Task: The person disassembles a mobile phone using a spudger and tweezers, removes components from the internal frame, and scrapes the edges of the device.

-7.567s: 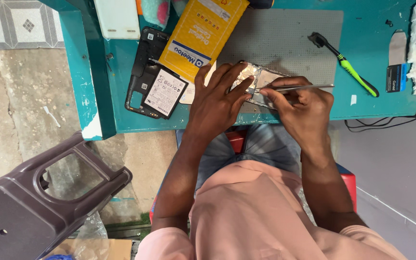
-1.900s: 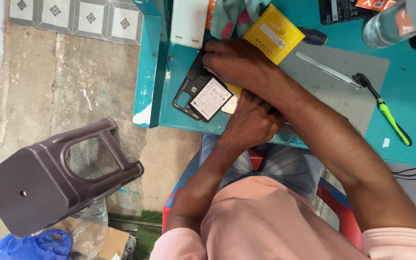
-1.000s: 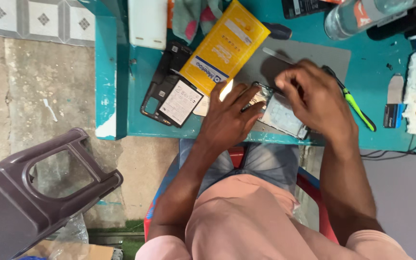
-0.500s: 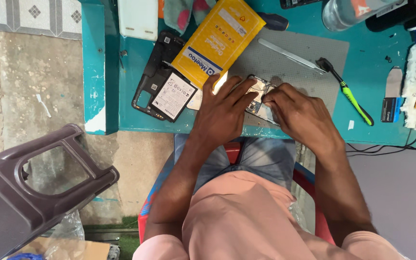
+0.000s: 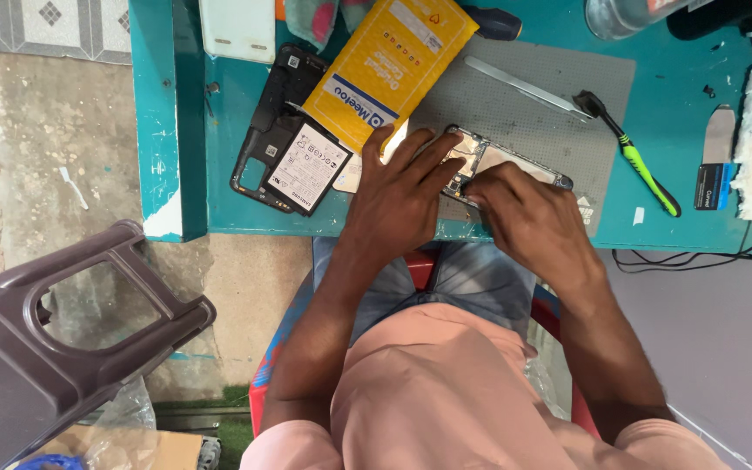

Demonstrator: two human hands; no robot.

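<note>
Teal bench [image 5: 245, 104]: a black back cover [image 5: 267, 130] lies left, a yellow packet [image 5: 389, 65] beside it. The left hand [image 5: 398, 196], fingers spread, pins the opened phone [image 5: 498, 165] on the grey mat [image 5: 533, 113]; the right hand [image 5: 528, 213] pinches its near edge. Light, stiff, probably fragile; best gripped by the frame edges.

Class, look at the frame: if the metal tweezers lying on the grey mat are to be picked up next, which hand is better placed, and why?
Probably the right hand: the metal tweezers lie up on the grey mat on its side, while the left hand presses flat on the opened phone, steadying it.
</note>
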